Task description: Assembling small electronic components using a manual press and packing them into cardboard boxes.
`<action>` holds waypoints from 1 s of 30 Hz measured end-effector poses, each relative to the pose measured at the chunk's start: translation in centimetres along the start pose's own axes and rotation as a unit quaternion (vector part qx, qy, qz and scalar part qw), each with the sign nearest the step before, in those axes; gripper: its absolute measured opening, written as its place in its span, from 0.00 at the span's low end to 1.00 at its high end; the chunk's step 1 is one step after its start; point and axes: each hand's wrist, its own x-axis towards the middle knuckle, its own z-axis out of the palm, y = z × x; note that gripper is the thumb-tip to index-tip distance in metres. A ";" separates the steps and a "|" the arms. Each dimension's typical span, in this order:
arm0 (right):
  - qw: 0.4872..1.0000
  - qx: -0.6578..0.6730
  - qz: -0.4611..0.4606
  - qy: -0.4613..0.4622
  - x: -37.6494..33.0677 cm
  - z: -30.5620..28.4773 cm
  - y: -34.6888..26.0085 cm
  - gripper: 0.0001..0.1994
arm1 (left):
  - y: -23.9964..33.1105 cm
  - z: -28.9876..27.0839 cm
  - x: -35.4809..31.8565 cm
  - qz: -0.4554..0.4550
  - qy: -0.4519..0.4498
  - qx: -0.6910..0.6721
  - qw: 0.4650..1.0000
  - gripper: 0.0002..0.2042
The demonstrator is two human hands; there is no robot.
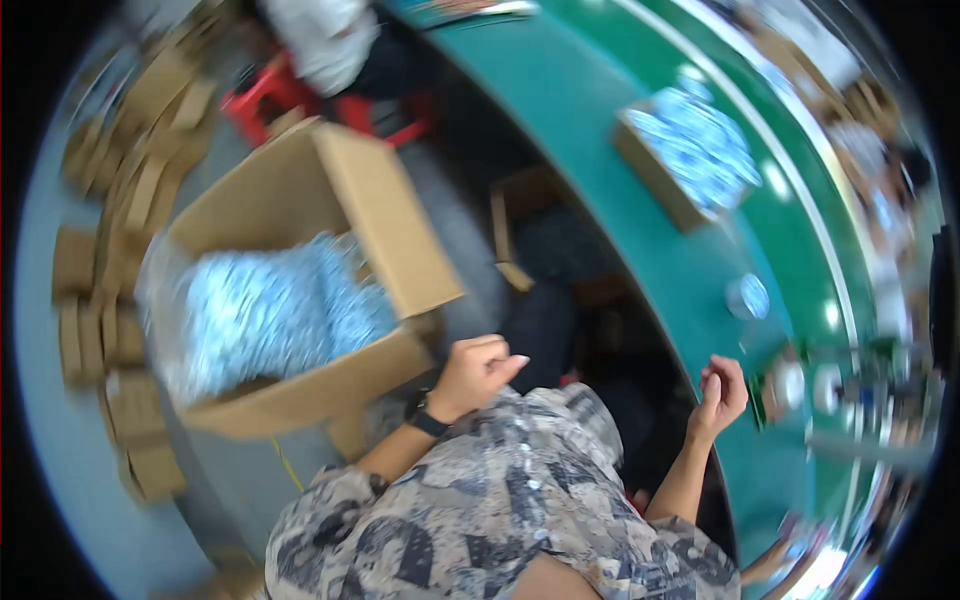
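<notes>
My left hand (pixel 476 380), with a dark watch on the wrist, is loosely closed in front of my body, thumb pointing right. It is beside the near right corner of a large open cardboard box (pixel 300 410), and nothing shows in it. Inside that box lie clear bags packed with light-blue pieces (pixel 265 310), too blurred to name. Over the edge of the green table, my right hand (pixel 723 395) has its fingers curled in and shows no object. Ahead of it on the table are a small round clear-and-blue item (pixel 747 297) and a smaller carton (pixel 660 170) heaped with blue film-like pieces.
Stacked brown cartons (pixel 140 410) line the left wall. Another open carton (pixel 512 235) is under the table. Red stools (pixel 270 100) and a seated person (pixel 325 45) are at the far left. A metal fixture (pixel 865 400) stands right of my right hand; other people work along the table's far side.
</notes>
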 end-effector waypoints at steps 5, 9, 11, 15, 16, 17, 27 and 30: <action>0.978 -0.162 -0.041 0.128 -1.0 -6.4 2.1 0.08 | 2.8 1.9 6.3 -0.014 -0.008 -0.038 0.999 0.10; 0.971 -0.191 -0.053 0.133 -2.0 -7.1 4.4 0.07 | 8.8 5.3 12.8 0.059 0.014 -0.020 0.998 0.09; 0.990 -0.130 0.003 0.063 -1.7 -7.1 4.0 0.06 | 10.7 6.9 16.6 0.161 0.017 0.033 0.986 0.09; 0.989 -0.119 0.040 0.072 -1.6 -7.4 4.3 0.06 | 13.9 11.2 27.3 0.284 0.034 0.151 0.946 0.10; 0.988 -0.140 0.029 0.055 -1.7 -7.2 4.6 0.06 | 14.7 12.0 30.7 0.277 0.024 0.172 0.945 0.11; 0.986 -0.161 0.020 0.038 -1.7 -7.0 4.8 0.06 | 15.5 12.8 34.2 0.270 0.015 0.194 0.943 0.12; 0.980 -0.175 0.091 -0.034 -0.7 -7.1 4.2 0.08 | 11.7 16.6 57.9 0.213 -0.191 0.354 0.891 0.26; 0.978 -0.175 0.106 -0.033 -0.6 -7.3 4.5 0.08 | 13.5 22.9 60.5 0.149 -0.229 0.501 0.821 0.27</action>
